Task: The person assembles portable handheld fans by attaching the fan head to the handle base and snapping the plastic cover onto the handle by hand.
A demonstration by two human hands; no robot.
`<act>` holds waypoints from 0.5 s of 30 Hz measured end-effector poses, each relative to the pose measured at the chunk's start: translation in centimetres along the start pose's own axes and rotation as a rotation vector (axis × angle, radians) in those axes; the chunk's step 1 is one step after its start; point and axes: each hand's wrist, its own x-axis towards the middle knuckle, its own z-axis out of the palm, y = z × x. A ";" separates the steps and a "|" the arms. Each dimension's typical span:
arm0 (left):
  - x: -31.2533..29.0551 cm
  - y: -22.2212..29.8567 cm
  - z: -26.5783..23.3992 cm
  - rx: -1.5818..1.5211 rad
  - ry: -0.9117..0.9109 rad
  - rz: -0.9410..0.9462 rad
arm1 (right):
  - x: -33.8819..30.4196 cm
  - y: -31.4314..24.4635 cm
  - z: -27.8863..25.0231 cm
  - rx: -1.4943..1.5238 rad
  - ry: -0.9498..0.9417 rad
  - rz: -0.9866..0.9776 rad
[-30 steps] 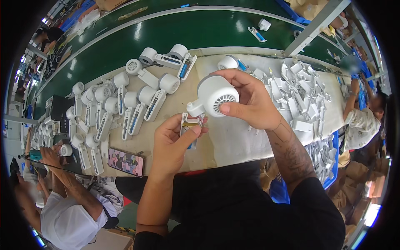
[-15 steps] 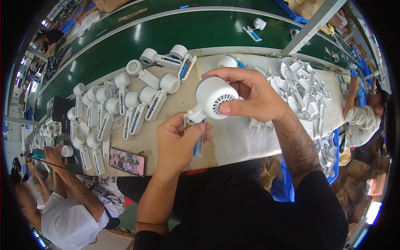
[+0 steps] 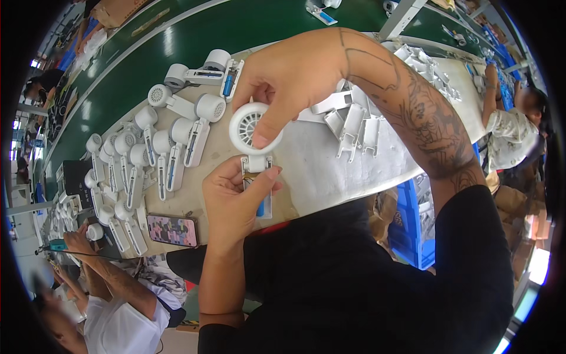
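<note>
A white handheld fan (image 3: 240,128) with a round slotted head is in front of me. My left hand (image 3: 231,197) pinches its opened handle, where a blue battery (image 3: 260,209) and a bit of wiring show below the neck. Over the head curls my right hand (image 3: 295,74), thumb on the grille and fingers round the far side, partly hidden. On the worktable (image 3: 306,183) to the left stand and lie several similar fans (image 3: 177,138), their open handles showing blue parts. Right of my hands is a pile of white handle shells (image 3: 354,121), partly covered by my right forearm.
A phone (image 3: 171,229) lies near the table's front edge. Beyond the table runs a green conveyor (image 3: 194,44) with another opened fan (image 3: 321,15) on it. A blue crate (image 3: 407,227) stands below on the right. Co-workers sit at left (image 3: 118,318) and right (image 3: 510,112).
My right hand has swung over the fan head, and the fan has turned so its grille faces up toward me. Both hands keep hold. The whole view has shifted.
</note>
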 end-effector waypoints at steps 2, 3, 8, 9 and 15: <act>0.2 -0.7 -0.2 -0.045 -0.022 -0.009 | 0.8 0.1 0.1 -0.014 -0.029 0.004; 0.4 -1.0 -0.3 -0.090 -0.041 -0.013 | 1.2 0.2 0.1 -0.033 -0.058 0.005; 1.1 -2.0 -1.5 -0.170 -0.077 -0.057 | 2.8 0.6 1.3 -0.064 -0.019 0.015; 1.1 -2.1 -2.0 -0.171 -0.046 -0.057 | 3.1 0.8 1.5 -0.018 0.032 -0.015; 1.2 -2.5 -6.8 -0.435 0.302 0.044 | -0.9 10.1 3.5 -0.614 0.509 0.266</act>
